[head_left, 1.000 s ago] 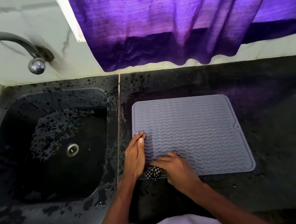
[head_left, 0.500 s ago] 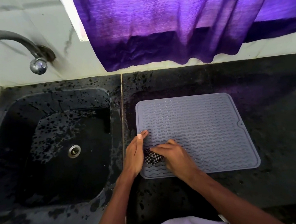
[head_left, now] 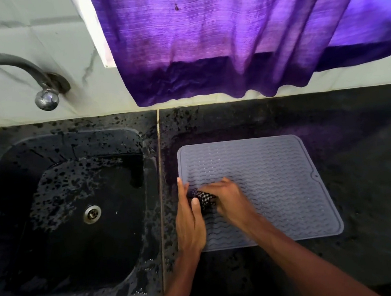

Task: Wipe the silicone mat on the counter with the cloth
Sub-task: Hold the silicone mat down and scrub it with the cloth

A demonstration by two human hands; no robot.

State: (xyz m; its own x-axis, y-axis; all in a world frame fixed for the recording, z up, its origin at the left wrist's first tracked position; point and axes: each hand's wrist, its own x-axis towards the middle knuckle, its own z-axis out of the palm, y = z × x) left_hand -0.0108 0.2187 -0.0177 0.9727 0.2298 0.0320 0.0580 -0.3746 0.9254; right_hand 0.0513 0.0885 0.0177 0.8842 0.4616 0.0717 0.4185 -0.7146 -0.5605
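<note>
A grey silicone mat (head_left: 270, 178) with wavy ridges lies flat on the black counter (head_left: 356, 131), just right of the sink. My right hand (head_left: 229, 199) presses a small black-and-white checked cloth (head_left: 204, 198) onto the mat near its left edge, fingers closed over it. My left hand (head_left: 189, 223) lies flat along the mat's left edge, fingers extended, thumb touching the cloth. Most of the cloth is hidden under my right hand.
A black sink (head_left: 75, 208) with a metal drain (head_left: 92, 214) sits to the left, splashed with water. A metal tap (head_left: 13, 75) is on the wall above it. A purple curtain (head_left: 238, 35) hangs over the back of the counter.
My right hand has slid the cloth from the mat's front left corner away from me, up along the left side. My left hand stays on the left edge.
</note>
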